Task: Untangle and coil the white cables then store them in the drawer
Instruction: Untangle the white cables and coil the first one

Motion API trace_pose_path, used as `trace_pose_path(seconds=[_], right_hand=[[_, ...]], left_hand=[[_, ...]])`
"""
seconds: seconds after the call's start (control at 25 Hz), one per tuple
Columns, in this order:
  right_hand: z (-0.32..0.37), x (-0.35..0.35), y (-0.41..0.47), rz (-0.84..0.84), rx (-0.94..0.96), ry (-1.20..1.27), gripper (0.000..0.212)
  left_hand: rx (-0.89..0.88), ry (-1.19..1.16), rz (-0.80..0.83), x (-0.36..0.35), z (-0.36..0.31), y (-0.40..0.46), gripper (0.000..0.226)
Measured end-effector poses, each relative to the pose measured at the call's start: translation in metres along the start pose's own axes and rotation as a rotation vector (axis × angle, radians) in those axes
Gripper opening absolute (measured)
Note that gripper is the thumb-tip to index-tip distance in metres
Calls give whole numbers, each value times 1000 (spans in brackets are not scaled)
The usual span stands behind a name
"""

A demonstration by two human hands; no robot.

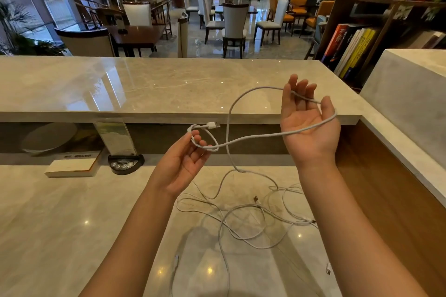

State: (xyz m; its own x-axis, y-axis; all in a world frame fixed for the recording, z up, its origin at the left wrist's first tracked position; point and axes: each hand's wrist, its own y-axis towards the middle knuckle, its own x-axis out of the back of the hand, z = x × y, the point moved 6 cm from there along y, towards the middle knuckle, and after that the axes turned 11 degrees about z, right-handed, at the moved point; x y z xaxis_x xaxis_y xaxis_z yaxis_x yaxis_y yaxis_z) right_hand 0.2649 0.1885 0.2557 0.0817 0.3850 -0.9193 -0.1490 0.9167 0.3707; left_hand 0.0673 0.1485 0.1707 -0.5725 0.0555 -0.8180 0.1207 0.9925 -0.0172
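We see the left hand pinching a white cable loop mid-frame; the right hand, palm open, carries it. Tangled cables lie on the desk below; a book sits left. No drawer is visible to us.

Book flat on lower marble counter, black button device just beside; bookshelf right.
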Motion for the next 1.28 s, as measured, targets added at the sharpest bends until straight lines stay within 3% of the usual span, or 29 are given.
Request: trace_pose_path(seconds=[0.08,0.2,0.4,0.56,0.64,0.76,0.88,0.92,1.04,1.2,1.28], right_hand=[[-5,-5,-3,-78,21,163,44],[-19,-3,-12,-232,-51,190,42],[-27,40,-45,-455,-182,-76,40],[-48,61,-85,-570,-401,-235,39],[-55,73,-103,-572,-419,-347,38],[-31,83,-109,-453,-263,-804,28],[-9,68,-100,-229,-136,-1258,30],[-5,62,-96,-170,-109,-1303,31],[-2,40,-86,-48,-72,-1204,22],[-10,13,-78,131,-72,-790,37],[-5,18,-78,252,20,-1066,30]], left_hand=[[-25,-8,5,-3,-3,1,29],[-63,-43,30,-9,-9,5,34],[-44,-47,-51,17,-1,1,23],[-22,-12,-80,33,-4,1,35],[-6,-8,-65,38,-2,-1,37],[4,-42,-78,54,4,-9,30],[32,-54,-41,68,13,-16,7],[38,-65,-19,72,16,-17,23],[73,-38,23,77,25,-21,56],[84,9,77,66,31,-23,48],[89,-8,96,64,32,-22,43]])
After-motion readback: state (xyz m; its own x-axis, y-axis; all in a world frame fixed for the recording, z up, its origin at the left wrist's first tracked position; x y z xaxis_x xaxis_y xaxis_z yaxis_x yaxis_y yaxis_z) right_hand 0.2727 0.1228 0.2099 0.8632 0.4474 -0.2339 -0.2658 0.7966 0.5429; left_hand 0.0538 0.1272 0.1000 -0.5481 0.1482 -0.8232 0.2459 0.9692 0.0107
